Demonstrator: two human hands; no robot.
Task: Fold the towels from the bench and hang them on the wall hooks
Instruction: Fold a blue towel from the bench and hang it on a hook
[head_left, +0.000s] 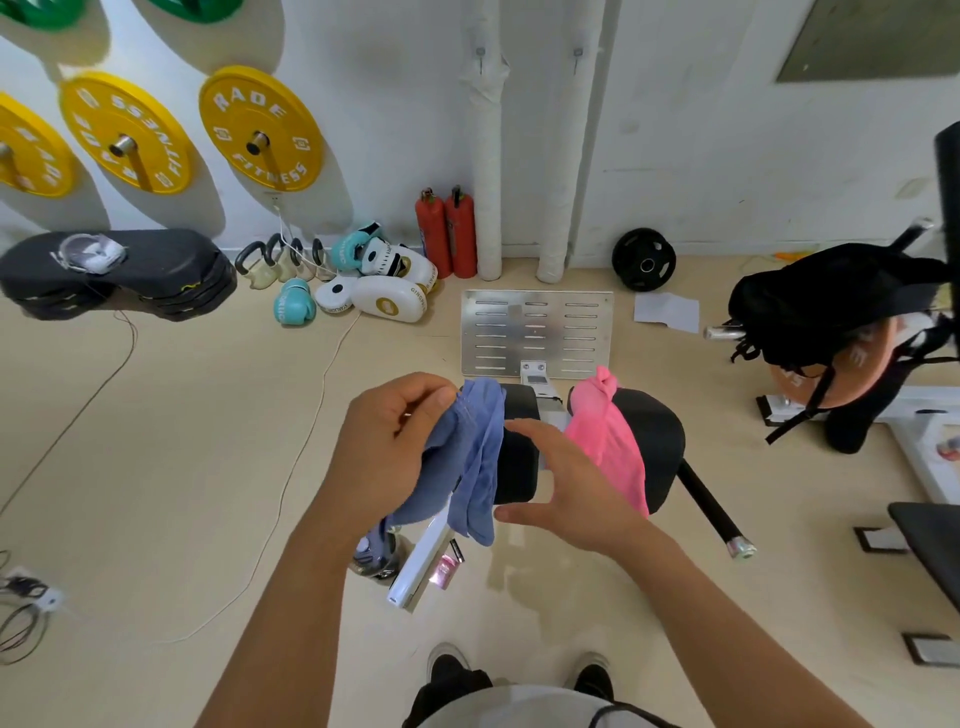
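The left hand pinches the crumpled blue cloth towel by 1 hemmed edge, above the black padded bench. The right hand reaches over, fingers straight, holding nothing. Catch the opposite corner, spread flat, then fold.

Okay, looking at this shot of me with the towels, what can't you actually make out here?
Head view, the only one:
- Left hand: its fingers curl round the blue towel, so the grip inside is hidden.
- Blue towel: its lower left part hides behind the left wrist.
- Pink towel: the far side drapes over the black bench pad, unseen.
- Wall hooks: too small to judge shape.
- Small items by the white bar: blurred, unidentifiable.
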